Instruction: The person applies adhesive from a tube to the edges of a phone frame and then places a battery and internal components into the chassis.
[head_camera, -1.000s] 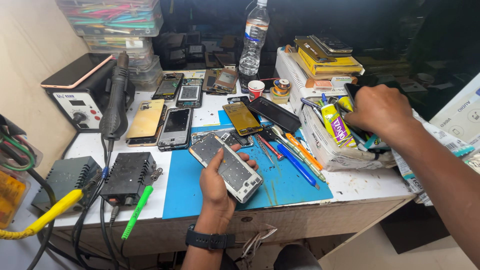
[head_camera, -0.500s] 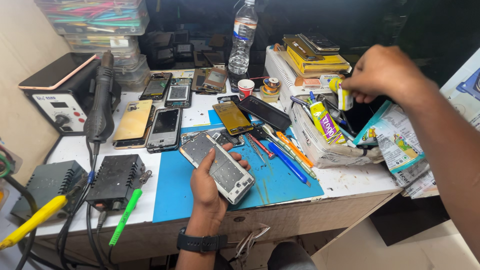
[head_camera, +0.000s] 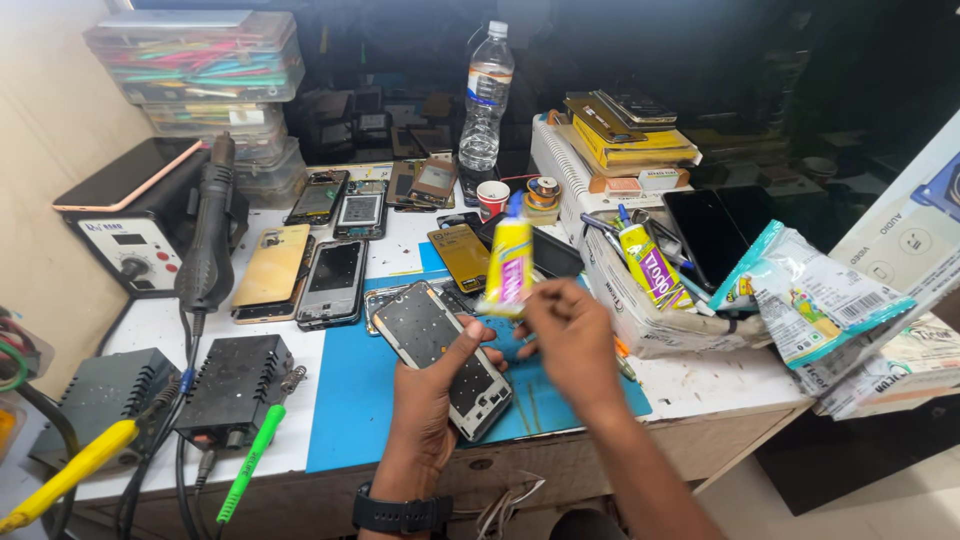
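Head view, read left to right: at nine o'clock I count one hot-air station (head_camera: 135, 232) with its black handpiece (head_camera: 207, 232) resting upright beside it, and at seven o'clock two dark boxes (head_camera: 236, 390) trailing cables, with a yellow tool (head_camera: 75, 468) and a green tool (head_camera: 250, 462) lying by them. At eleven o'clock three clear stacked bins (head_camera: 205, 70) hold coloured strips. Below them I count four phones (head_camera: 336, 282) laid in a two-by-two block on the white bench. My left hand (head_camera: 432, 398), at six o'clock, is wrapped around one opened phone (head_camera: 445, 358), thumb across its bare frame, over the blue mat (head_camera: 370, 395). My right hand (head_camera: 572, 335) pinches one yellow glue tube (head_camera: 509, 262) between closed fingertips, the tube standing upright just above the opened phone. At twelve o'clock stands one water bottle (head_camera: 485, 95). At two o'clock an open white box (head_camera: 640, 310) holds a second yellow tube (head_camera: 650, 268) and pens. At three o'clock lie printed packets (head_camera: 810, 300).
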